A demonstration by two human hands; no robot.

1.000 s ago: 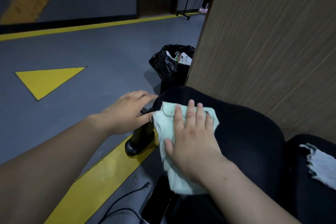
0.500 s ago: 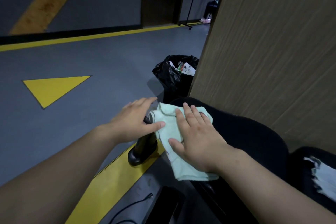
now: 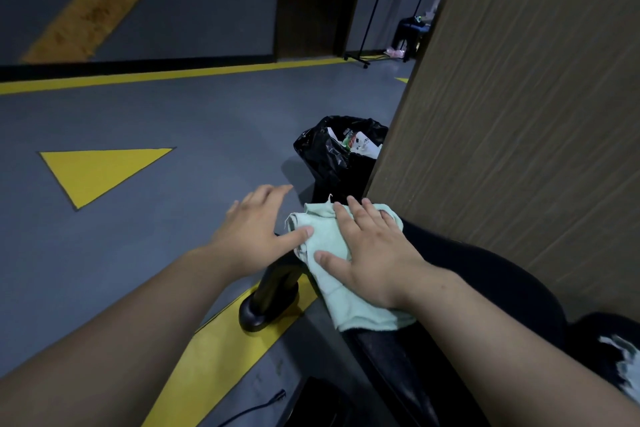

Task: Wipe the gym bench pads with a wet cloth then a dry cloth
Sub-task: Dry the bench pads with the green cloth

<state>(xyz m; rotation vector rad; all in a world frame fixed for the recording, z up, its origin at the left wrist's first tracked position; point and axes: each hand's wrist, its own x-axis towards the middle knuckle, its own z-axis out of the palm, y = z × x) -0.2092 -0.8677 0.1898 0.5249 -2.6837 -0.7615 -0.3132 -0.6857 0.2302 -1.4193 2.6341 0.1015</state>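
Currently the pale green cloth (image 3: 332, 253) lies flat under the right hand (image 3: 377, 256), whose straight fingers (image 3: 360, 213) press it onto the black padded surface (image 3: 485, 281). The left hand (image 3: 256, 232) is spread open beside it, thumb touching the cloth's edge. A black-bagged bin (image 3: 325, 156) nearby holds packaging litter.

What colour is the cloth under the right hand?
Pale mint green cloth, plain with no pattern; seen in the head view, the only one.

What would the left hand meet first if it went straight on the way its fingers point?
Likely the black bin bag, which sits just past the fingertips of the left hand. Depth is unclear, so the hand might pass over it.
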